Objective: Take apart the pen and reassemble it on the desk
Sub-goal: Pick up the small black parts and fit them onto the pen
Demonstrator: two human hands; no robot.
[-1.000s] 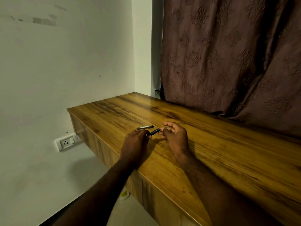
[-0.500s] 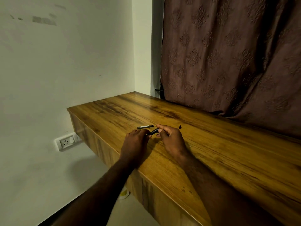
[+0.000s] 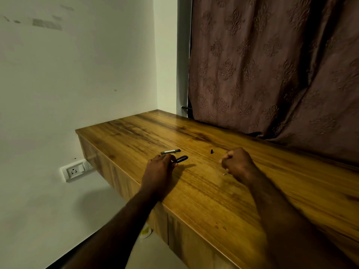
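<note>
My left hand [image 3: 158, 169] rests at the desk's front edge and pinches the black pen barrel [image 3: 181, 159], whose open end points right. Just behind it a dark pen cap with a pale band [image 3: 170, 151] lies flat on the wooden desk [image 3: 204, 191]. A small black pen piece [image 3: 211, 151] lies alone farther right. My right hand [image 3: 240, 164] is curled into a fist to the right of the barrel, apart from it. A thin pale tip of the refill [image 3: 225, 174] pokes out under the fist; the rest is hidden in the hand.
A patterned brown curtain [image 3: 272, 65] hangs along the desk's back edge. A white wall with a power socket [image 3: 74, 170] stands to the left. The desk's front edge drops to the floor, where a small yellow-white object [image 3: 145, 232] lies.
My right hand has pulled away to the right from the barrel and closed into a fist. The small black piece now lies uncovered on the desk. My left hand has stayed with the barrel.
</note>
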